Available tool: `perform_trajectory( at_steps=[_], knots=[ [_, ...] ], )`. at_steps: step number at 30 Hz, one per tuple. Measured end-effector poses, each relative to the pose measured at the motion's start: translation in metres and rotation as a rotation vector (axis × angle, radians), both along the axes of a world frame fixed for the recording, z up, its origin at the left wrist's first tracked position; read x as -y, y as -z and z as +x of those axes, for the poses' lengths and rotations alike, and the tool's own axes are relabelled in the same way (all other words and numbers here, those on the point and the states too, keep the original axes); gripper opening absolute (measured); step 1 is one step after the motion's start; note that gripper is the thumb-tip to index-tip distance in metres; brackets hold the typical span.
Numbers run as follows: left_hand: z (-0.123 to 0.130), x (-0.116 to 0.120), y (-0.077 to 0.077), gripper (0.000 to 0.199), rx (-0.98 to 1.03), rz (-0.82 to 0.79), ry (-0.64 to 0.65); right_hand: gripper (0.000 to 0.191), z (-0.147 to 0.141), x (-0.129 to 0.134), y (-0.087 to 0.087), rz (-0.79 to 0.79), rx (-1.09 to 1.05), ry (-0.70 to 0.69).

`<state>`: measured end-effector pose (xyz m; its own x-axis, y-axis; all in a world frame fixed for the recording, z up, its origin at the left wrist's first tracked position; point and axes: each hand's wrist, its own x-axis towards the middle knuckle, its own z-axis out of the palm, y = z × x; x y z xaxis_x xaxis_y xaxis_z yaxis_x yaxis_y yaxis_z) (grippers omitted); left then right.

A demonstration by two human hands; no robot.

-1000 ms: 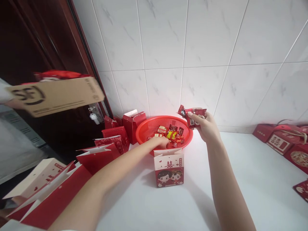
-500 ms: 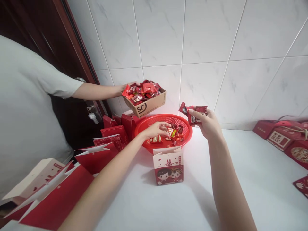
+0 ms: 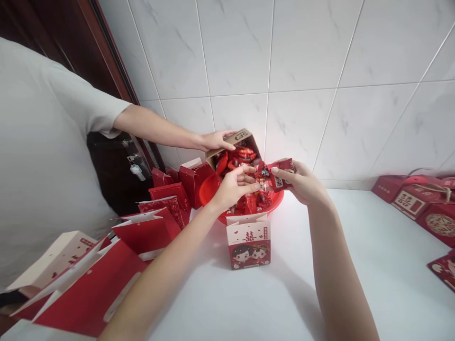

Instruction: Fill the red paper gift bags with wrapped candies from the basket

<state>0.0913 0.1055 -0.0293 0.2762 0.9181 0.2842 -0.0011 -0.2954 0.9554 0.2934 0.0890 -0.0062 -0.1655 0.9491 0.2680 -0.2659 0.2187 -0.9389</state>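
My right hand [image 3: 304, 182] pinches red wrapped candies [image 3: 283, 174] at the right rim of the red plastic basket [image 3: 207, 189]. My left hand [image 3: 237, 188] is over the basket, its fingers apart and nothing visibly held. Loose candies [image 3: 250, 203] lie heaped beneath it. Just behind, another person's hand [image 3: 217, 140] tips a cardboard box [image 3: 245, 136], and red candies spill from it into the basket. In front of the basket a small cream-and-red gift box [image 3: 249, 244] with two cartoon figures stands upright, its top open.
Red paper bags and boxes [image 3: 149, 232] line the left side, near the other person's body [image 3: 46, 142]. Red gift boxes [image 3: 408, 201] stand at the right by the tiled wall [image 3: 302, 47]. A red printed packet [image 3: 444, 269] lies at the right edge of the white table [image 3: 362, 241].
The other person's hand has moved right and tilted the cardboard box, pouring candies into the basket. My left hand has lifted slightly and spread its fingers. My right hand's candies shifted left.
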Motion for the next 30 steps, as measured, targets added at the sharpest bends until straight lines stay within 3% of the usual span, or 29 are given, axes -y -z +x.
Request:
perform_trajectory(
  at_steps=[6, 9, 13, 17, 20, 24, 30],
  knots=[
    [0.002, 0.011, -0.001, 0.050, -0.018, 0.033, -0.060, 0.039, -0.002, 0.006, -0.001, 0.108, 0.069, -0.005],
    [-0.009, 0.025, -0.009, 0.035, -0.098, 0.120, -0.036, 0.039, -0.001, 0.008, -0.003, 0.172, 0.105, 0.051],
    [-0.039, 0.053, -0.026, 0.026, -0.562, 0.214, 0.176, 0.036, 0.006, 0.018, -0.009, 0.264, 0.226, 0.104],
    [-0.058, 0.069, -0.029, 0.026, -0.896, 0.169, 0.246, 0.032, 0.009, 0.030, -0.017, 0.323, 0.336, 0.029],
    [-0.057, 0.066, -0.017, 0.033, -0.877, 0.122, 0.229, 0.031, 0.005, 0.036, -0.019, 0.325, 0.394, -0.062],
    [-0.049, 0.057, -0.001, 0.036, -0.755, 0.017, 0.076, 0.029, -0.003, 0.036, -0.018, 0.314, 0.464, -0.106],
    [-0.039, 0.061, 0.001, 0.030, -0.707, -0.014, 0.044, 0.022, -0.011, 0.030, -0.015, 0.313, 0.501, -0.155]
  ],
)
